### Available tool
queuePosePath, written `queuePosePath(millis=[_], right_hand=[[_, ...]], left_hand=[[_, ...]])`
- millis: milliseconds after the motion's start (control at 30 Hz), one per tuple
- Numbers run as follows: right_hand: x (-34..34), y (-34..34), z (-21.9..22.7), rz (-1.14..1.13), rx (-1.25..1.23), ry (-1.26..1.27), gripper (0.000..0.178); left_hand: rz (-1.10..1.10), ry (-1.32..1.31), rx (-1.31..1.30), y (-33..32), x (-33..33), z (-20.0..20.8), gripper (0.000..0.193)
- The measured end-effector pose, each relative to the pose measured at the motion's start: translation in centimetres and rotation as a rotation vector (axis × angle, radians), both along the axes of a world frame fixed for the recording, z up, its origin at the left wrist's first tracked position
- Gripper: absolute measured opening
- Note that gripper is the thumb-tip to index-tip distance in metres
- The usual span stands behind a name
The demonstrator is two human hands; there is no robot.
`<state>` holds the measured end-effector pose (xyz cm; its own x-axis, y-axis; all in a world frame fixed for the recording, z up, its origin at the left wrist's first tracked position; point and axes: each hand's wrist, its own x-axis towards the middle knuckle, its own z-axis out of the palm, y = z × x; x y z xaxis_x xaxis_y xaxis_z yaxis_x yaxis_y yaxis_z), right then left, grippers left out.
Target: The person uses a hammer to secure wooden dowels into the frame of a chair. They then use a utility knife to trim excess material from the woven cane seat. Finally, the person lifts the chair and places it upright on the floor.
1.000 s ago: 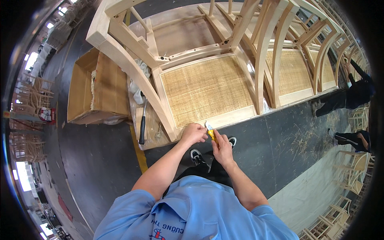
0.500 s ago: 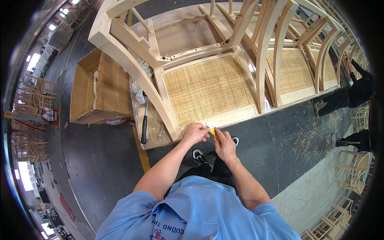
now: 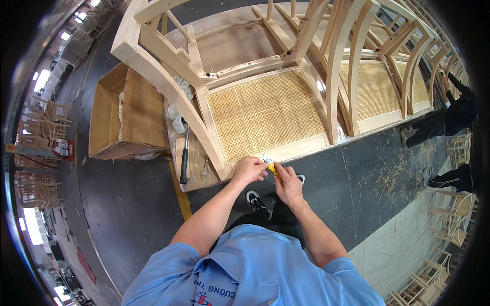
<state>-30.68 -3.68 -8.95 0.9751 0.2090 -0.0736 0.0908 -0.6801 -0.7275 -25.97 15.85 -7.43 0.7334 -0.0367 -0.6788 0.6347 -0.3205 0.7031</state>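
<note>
The right hand [image 3: 289, 186] is closed around a small yellow tool [image 3: 274, 168], with the thumb and fingers wrapped on its yellow body. The front end of the tool, pale and shiny, comes out beyond the grip and points up and to the left, away from the person's body. The tool therefore lies at the upper left side of the right hand, between the two hands.

The left hand [image 3: 249, 171] is just beside it, with its fingers bent and their tips close to the pale front end. I cannot tell if these fingertips pinch the tool, or only come near to it, because the place is too small to see.

Both hands are in front of the person's blue shirt [image 3: 250, 270], near the front rail [image 3: 293, 151] of a wooden frame [image 3: 168, 87]. The left hand is at the left part of this rail, and the right hand is below it in the view. Behind the rail there is a woven cane panel [image 3: 265, 115], set inside the frame. To the left of the left hand, a hammer [image 3: 184, 164] with a dark handle lies near the frame, and farther left stands an open cardboard box [image 3: 145, 109].
</note>
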Motion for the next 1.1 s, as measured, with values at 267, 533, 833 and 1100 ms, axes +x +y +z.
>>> queuePosePath(millis=[267, 533, 833, 1100], right_hand=[[0.6, -0.3, 0.1, 0.035, -0.045, 0.006, 0.052], [1.8, -1.4, 0.6, 0.110, -0.098, 0.004, 0.052], [1.2, -0.6, 0.5, 0.069, -0.140, -0.005, 0.050], [0.6, 0.0, 0.0, 0.018, -0.112, -0.021, 0.050]], left_hand=[[-0.007, 0.007, 0.031, -0.1, 0.2, -0.2, 0.031], [-0.010, 0.014, 0.052, -0.5, 0.6, -0.2, 0.032], [-0.001, -0.015, 0.069, -0.6, 0.5, -0.5, 0.032], [0.024, -0.031, 0.099, -0.8, 0.3, -0.3, 0.034]])
